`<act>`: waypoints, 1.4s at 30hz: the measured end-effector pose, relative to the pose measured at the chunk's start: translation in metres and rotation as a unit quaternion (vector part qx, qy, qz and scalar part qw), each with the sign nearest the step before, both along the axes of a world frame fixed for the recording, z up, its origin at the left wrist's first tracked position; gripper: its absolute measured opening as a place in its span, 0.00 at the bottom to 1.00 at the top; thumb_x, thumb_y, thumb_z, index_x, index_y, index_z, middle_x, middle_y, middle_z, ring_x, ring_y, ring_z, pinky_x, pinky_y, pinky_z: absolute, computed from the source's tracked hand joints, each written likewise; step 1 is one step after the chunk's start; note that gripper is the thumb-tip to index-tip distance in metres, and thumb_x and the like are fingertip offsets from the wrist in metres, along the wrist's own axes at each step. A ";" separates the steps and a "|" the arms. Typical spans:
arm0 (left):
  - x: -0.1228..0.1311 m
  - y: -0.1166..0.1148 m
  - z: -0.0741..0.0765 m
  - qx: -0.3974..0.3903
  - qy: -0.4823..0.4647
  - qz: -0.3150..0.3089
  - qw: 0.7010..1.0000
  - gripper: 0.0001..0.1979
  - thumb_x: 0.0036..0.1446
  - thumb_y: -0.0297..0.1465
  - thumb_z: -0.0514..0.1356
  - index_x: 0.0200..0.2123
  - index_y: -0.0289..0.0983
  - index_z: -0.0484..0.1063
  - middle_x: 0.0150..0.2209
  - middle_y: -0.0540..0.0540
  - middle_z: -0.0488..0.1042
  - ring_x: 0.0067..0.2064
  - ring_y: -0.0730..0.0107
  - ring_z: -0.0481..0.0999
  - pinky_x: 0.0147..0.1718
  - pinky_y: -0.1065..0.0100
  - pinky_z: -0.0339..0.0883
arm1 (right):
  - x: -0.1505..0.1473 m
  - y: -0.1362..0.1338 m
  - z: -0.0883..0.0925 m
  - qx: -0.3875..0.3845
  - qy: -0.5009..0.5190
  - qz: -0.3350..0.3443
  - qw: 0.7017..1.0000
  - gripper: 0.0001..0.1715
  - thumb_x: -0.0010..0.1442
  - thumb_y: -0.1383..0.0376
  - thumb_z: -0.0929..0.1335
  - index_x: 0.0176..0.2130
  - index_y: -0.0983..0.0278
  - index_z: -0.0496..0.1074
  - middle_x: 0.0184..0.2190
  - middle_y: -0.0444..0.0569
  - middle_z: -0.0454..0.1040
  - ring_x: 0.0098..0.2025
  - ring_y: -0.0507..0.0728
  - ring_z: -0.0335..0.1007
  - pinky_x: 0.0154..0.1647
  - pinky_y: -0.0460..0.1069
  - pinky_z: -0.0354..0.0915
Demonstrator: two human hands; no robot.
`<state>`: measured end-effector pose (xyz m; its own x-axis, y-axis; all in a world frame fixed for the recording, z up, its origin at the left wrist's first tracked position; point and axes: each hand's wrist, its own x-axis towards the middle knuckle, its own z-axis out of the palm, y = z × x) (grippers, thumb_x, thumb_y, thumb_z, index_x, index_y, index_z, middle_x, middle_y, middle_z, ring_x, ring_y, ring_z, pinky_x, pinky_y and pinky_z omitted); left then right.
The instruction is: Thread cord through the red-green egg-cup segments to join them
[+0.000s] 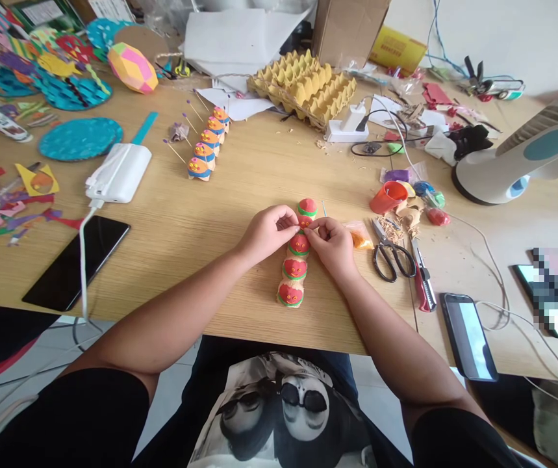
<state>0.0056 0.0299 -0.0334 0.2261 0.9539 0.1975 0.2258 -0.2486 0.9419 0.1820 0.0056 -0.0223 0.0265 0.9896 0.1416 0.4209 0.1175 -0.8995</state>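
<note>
A row of egg-carton cups (294, 269) stands upright in front of me, covered in red clay with green rims and small yellow faces. My left hand (269, 233) reaches its second cup from the far end, thumb and fingertips pinched together. From the other side my right hand (334, 244) meets it at the same cup, also in a pinch. Whatever lies between the fingertips is too small to make out. Farther left stands a similar row of orange and blue cups (204, 151) with sticks beside it. A thin blue stick (324, 208) lies just beyond my right hand.
To the right lie scissors (392, 253), a red utility knife (423, 276), an orange cup (388, 197) and a phone (468, 335). A yellow egg tray (305, 88) sits at the back. On the left are a white power bank (120, 172) and a black phone (76, 263).
</note>
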 end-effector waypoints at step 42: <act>-0.002 0.006 -0.005 -0.041 -0.031 -0.011 0.999 0.09 0.54 0.35 0.67 0.34 0.38 0.72 0.33 0.49 0.77 0.35 0.71 0.75 0.37 0.68 0.70 | 0.008 0.001 0.000 -0.028 0.053 0.005 0.998 0.10 0.58 0.65 0.65 0.40 0.62 0.74 0.24 0.39 0.60 0.27 0.52 0.55 0.30 0.47 0.54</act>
<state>0.0036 0.0356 -0.0383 0.2370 0.9624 0.1324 0.1616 -0.1734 0.9715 0.1899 0.0063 -0.0220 0.0287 0.9962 0.0821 0.3224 0.0685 -0.9441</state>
